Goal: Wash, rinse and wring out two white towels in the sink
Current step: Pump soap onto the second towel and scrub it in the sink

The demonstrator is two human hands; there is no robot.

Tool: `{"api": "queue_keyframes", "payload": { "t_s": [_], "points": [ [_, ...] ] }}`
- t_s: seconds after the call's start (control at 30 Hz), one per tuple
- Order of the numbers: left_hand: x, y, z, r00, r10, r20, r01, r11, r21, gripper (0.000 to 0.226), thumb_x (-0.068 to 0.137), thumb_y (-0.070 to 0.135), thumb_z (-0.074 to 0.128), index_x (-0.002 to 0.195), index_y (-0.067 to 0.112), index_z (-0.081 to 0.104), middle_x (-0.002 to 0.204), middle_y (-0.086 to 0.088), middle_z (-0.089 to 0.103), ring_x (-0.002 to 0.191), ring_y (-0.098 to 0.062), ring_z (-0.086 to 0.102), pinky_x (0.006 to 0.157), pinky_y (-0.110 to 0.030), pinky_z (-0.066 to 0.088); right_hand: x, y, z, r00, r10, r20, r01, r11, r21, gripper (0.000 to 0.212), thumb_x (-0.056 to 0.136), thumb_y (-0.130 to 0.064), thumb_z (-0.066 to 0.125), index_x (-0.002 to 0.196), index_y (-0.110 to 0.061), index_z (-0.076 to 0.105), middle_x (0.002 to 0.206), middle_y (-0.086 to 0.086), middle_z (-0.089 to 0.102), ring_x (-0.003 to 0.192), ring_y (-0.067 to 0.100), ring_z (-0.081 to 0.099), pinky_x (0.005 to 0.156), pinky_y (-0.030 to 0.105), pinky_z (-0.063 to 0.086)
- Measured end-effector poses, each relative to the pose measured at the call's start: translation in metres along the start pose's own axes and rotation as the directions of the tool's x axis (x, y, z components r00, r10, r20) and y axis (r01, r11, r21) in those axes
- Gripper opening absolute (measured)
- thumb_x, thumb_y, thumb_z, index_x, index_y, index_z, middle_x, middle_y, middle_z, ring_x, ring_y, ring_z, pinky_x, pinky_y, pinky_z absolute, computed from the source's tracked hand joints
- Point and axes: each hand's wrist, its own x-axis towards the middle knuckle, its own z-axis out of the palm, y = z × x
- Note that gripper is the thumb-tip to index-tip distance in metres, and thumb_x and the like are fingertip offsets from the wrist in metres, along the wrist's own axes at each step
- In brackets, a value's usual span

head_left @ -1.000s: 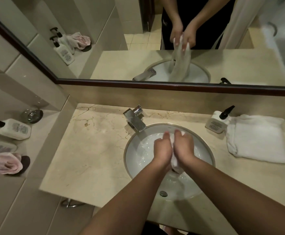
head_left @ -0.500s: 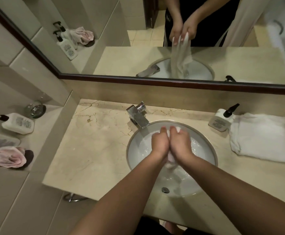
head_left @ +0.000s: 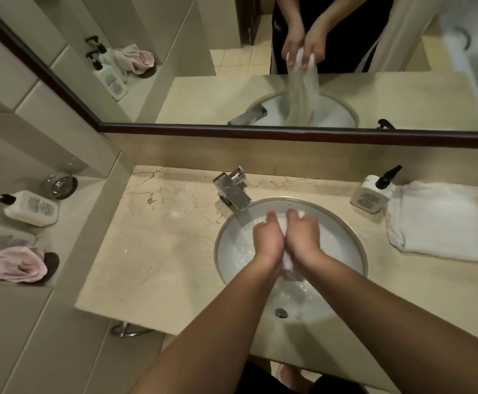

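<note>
We've got both hands, left (head_left: 269, 240) and right (head_left: 303, 237), pressed together over the sink (head_left: 232, 251), fingers gripping the wet towel (head_left: 289, 261) bunched between them. The other towel (head_left: 439, 220) sits folded on the counter (head_left: 161, 237) beside the soap bottle (head_left: 370, 194).

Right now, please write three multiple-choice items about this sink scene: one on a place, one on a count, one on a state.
1. Where is the folded towel?
A. On the counter, right of the sink
B. In the sink
C. On the left shelf

2. How many pump bottles stand on the counter with the sink?
A. None
B. One
C. Three

3. What are the hands doing?
A. Resting open on the counter
B. Both gripping a wet towel
C. Turning the tap

Answers:
1 A, it lies beside the bottle.
2 B, only that one.
3 B, left hand and right hand squeeze the wet towel over the sink.
</note>
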Motion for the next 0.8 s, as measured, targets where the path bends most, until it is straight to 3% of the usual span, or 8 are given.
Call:
{"api": "queue_keyframes", "payload": {
  "t_s": [0.07,0.23,0.37,0.47,0.57,0.63,0.73,0.8],
  "points": [
    [0.009,0.005,-0.008,0.999,-0.016,-0.031,0.015,1.0,-0.023,0.04,0.104,0.037,0.043,0.085,0.005,0.06,0.083,-0.012,0.066,0.076,-0.025,0.064,0.071,-0.032,0.051,-0.016,0.006,0.007,0.997,-0.062,0.055,0.065,0.996,-0.063,0.037,0.095,-0.035,0.049,0.081,-0.004,0.064,0.086,0.022,0.07,0.081,0.036,0.067,0.077,0.044,0.056],
    [-0.006,-0.008,0.004,0.999,-0.009,0.047,0.009,1.0,-0.005,0.054,0.093,0.052,0.046,0.105,0.003,0.065,0.097,-0.012,0.072,0.092,-0.03,0.069,0.09,-0.043,0.055,0.005,-0.009,-0.008,0.997,-0.056,-0.053,0.055,0.998,-0.023,0.037,0.097,-0.028,0.047,0.068,-0.006,0.056,0.075,0.017,0.065,0.08,0.036,0.063,0.072,0.039,0.048],
    [0.001,0.006,-0.007,0.999,0.012,-0.048,-0.012,1.0,0.01,0.039,0.104,0.036,0.044,0.09,0.004,0.063,0.08,-0.008,0.065,0.075,-0.024,0.062,0.066,-0.028,0.045,-0.017,0.004,0.001,0.997,-0.072,0.038,0.073,0.996,-0.046,0.035,0.098,-0.029,0.048,0.069,-0.011,0.057,0.086,0.022,0.07,0.082,0.036,0.067,0.075,0.04,0.052],
    [-0.002,0.001,-0.008,1.0,-0.005,-0.025,0.005,1.0,0.005,0.04,0.103,0.037,0.044,0.083,0.007,0.061,0.076,-0.008,0.064,0.073,-0.024,0.063,0.071,-0.031,0.048,-0.022,0.006,-0.002,0.996,-0.078,0.052,0.082,0.994,-0.075,0.04,0.098,-0.032,0.048,0.078,-0.001,0.064,0.082,0.021,0.068,0.079,0.035,0.066,0.072,0.037,0.051],
    [-0.012,-0.014,0.004,0.998,-0.013,0.058,0.012,1.0,0.023,0.042,0.102,0.042,0.044,0.097,0.006,0.064,0.09,-0.012,0.072,0.082,-0.026,0.069,0.079,-0.034,0.054,-0.002,0.0,-0.013,0.999,-0.004,-0.051,0.005,1.0,0.019,0.036,0.097,-0.029,0.047,0.067,-0.009,0.054,0.074,0.014,0.062,0.077,0.033,0.061,0.071,0.038,0.047],
    [-0.01,-0.009,0.0,1.0,-0.009,0.013,0.008,1.0,0.025,0.038,0.104,0.039,0.043,0.095,0.008,0.062,0.097,-0.014,0.071,0.085,-0.025,0.067,0.077,-0.031,0.051,-0.008,0.007,-0.009,1.0,0.014,-0.011,-0.013,1.0,0.013,0.032,0.096,-0.032,0.047,0.074,-0.01,0.055,0.085,0.018,0.066,0.083,0.035,0.064,0.079,0.042,0.053],
    [-0.001,-0.005,-0.004,1.0,0.001,-0.027,0.0,0.999,0.041,0.039,0.105,0.035,0.041,0.083,0.007,0.058,0.085,-0.011,0.066,0.074,-0.021,0.062,0.064,-0.028,0.045,-0.026,0.016,-0.005,0.998,-0.039,0.057,0.04,0.999,-0.022,0.038,0.097,-0.037,0.047,0.079,-0.006,0.059,0.088,0.021,0.069,0.082,0.036,0.068,0.077,0.043,0.056],
    [-0.009,-0.007,0.003,1.0,0.001,0.016,-0.002,0.998,0.057,0.043,0.103,0.039,0.043,0.098,0.002,0.063,0.091,-0.013,0.069,0.08,-0.024,0.066,0.071,-0.03,0.05,-0.012,0.011,-0.012,0.998,-0.06,-0.011,0.059,0.998,-0.038,0.038,0.097,-0.033,0.047,0.07,-0.008,0.056,0.081,0.02,0.066,0.081,0.036,0.066,0.075,0.042,0.051]
  ]
}}
